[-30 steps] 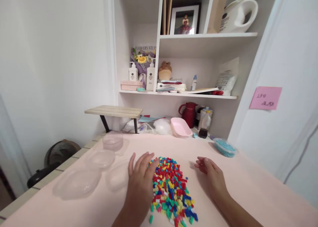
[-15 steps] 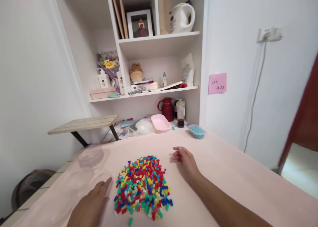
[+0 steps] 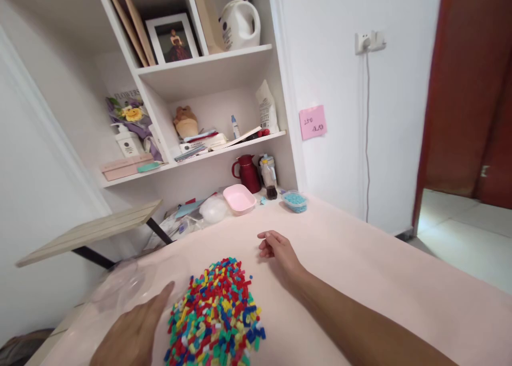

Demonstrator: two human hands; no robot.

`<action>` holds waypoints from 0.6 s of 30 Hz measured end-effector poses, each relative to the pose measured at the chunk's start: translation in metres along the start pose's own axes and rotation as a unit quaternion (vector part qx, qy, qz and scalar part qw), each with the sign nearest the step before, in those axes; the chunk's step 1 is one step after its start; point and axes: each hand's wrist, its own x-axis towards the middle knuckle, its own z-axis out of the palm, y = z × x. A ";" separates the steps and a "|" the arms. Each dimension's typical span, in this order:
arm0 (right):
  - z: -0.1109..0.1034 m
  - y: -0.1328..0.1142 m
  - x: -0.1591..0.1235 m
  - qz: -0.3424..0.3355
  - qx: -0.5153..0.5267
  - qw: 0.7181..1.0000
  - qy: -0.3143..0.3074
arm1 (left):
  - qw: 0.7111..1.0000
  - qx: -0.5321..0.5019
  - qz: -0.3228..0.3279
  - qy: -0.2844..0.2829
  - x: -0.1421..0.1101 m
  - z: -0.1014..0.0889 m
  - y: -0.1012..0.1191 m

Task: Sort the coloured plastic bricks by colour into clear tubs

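1. Left hand (image 3: 130,328): your extended finger points toward the upper left edge of the pile of coloured pieces (image 3: 218,312). The other fingers are hidden; you cannot tell from this view whether they grip anything.
2. Right hand (image 3: 278,251): your fingers curl loosely above the pink surface (image 3: 340,270), apart from the pile. Nothing shows in the grasp, but the palm is hidden, so a held piece cannot be ruled out.
3. Locate the work: the pile lies between your hands, near the lower edge of the view, close beside the clear containers (image 3: 128,283).
4. Approach the pieces from above with light fingertips; small loose parts probably scatter under a sideways push.
5. Watch the stray blue piece (image 3: 250,277) just off the pile's right side; a trailing wrist could sweep it away.
6. Mind the left forearm; the clear containers are hard to see and look light enough to shift.
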 end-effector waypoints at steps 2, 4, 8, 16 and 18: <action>-0.001 -0.006 0.001 -0.001 -0.009 1.000 -0.029 | 0.983 -0.022 0.159 0.086 0.024 -0.006 0.013; -0.003 -0.013 0.001 0.019 -0.005 0.996 -0.082 | 0.952 -0.041 0.272 0.136 0.049 -0.011 0.031; -0.007 -0.031 -0.006 0.066 -0.009 0.966 -0.249 | 0.911 -0.048 0.364 0.186 0.087 -0.012 0.069; 0.002 -0.033 -0.020 -0.003 -0.133 0.952 -0.277 | 0.918 -0.085 0.333 0.196 0.094 0.009 0.092; -0.002 -0.026 -0.015 -0.026 -0.199 0.957 -0.210 | 0.943 -0.077 0.269 0.178 0.090 0.010 0.081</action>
